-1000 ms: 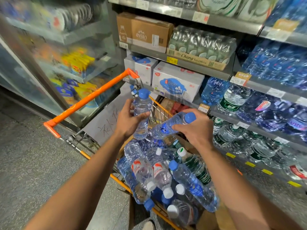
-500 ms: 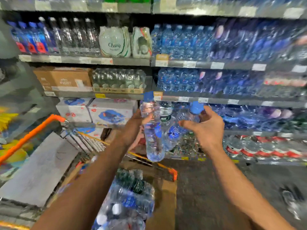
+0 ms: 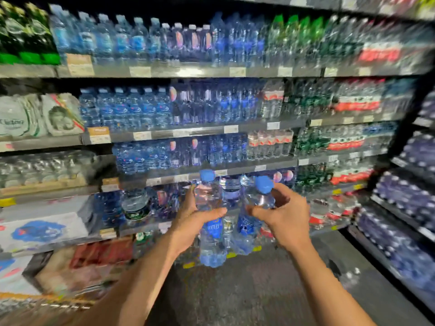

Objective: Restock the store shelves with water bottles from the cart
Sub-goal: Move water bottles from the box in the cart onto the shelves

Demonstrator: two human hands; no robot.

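The left hand (image 3: 190,222) wraps its grip round an upright blue-capped water bottle (image 3: 209,222); the right hand (image 3: 286,220) curls round a second bottle (image 3: 253,215), tilted just beside it. Both hang before the stocked shelves (image 3: 211,169), above the dark floor (image 3: 247,292).

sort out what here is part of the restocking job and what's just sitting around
In the job:
left hand, gripping the left bottle
right hand, gripping the right bottle
shelves, already lined with bottles

Just there:
white bags
boxes low on the left
floor
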